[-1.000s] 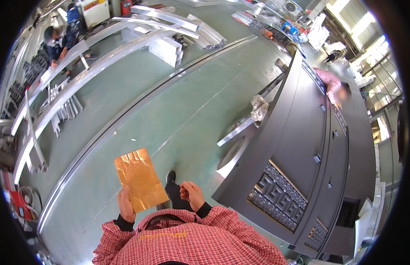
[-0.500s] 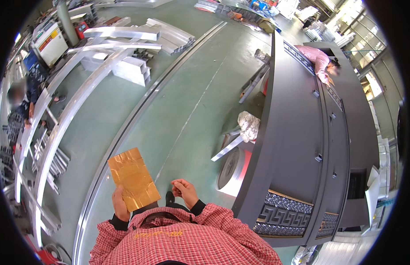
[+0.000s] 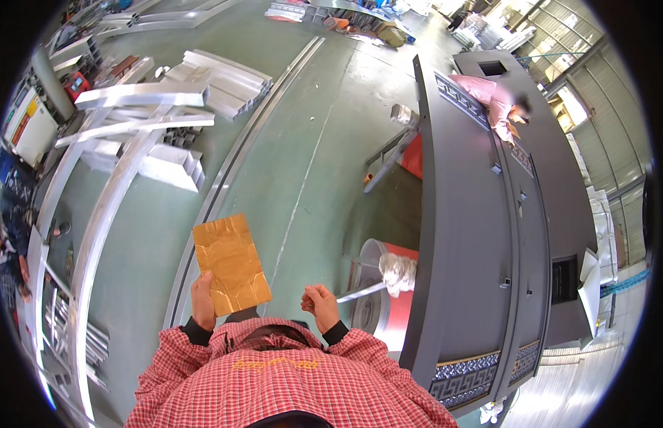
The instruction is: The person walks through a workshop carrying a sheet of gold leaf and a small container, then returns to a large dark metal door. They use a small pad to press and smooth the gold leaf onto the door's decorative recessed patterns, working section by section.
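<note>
Head view: left grip (image 3: 204, 297) pinches one gold sheet (image 3: 233, 262); one right grip (image 3: 322, 307), curled, pressed together.

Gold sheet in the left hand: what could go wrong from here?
The creased gold sheet is held near one edge by the left hand alone, so it might bend or slip. The right sleeve looks near the dark panel and could brush it. The floor rail to the person's left could catch a foot.

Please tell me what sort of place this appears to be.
Probably a metalworking workshop: long metal bars are gathered on the left, and on the right another person leans over a large dark panel with patterned sections.
</note>
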Available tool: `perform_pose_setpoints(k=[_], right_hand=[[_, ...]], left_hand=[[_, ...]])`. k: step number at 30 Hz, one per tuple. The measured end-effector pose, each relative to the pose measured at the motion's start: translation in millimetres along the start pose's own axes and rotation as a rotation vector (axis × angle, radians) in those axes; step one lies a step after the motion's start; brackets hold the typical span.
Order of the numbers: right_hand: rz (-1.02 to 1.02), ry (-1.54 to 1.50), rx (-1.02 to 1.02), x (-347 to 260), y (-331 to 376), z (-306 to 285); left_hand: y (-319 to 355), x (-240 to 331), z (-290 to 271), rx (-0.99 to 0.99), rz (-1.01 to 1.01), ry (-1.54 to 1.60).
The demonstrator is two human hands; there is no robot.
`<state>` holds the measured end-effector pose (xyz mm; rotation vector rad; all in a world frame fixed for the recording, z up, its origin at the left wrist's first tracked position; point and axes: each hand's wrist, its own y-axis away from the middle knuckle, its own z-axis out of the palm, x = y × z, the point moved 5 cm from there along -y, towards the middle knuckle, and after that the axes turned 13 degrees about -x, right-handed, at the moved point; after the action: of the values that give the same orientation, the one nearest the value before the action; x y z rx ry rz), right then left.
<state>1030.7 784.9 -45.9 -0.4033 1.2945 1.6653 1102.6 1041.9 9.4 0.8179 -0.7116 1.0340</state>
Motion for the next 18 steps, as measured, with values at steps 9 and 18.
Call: perform_pose_setpoints(k=[9,18], right_hand=[[-0.001,-0.583,-0.063,-80,-103,-37],[0.122,-0.605,-0.456,-185,-261,-48]], left_hand=[[-224,20,29,-0.101,-0.083,-0.045],[-412,49,62,-0.041,-0.112,0.016]])
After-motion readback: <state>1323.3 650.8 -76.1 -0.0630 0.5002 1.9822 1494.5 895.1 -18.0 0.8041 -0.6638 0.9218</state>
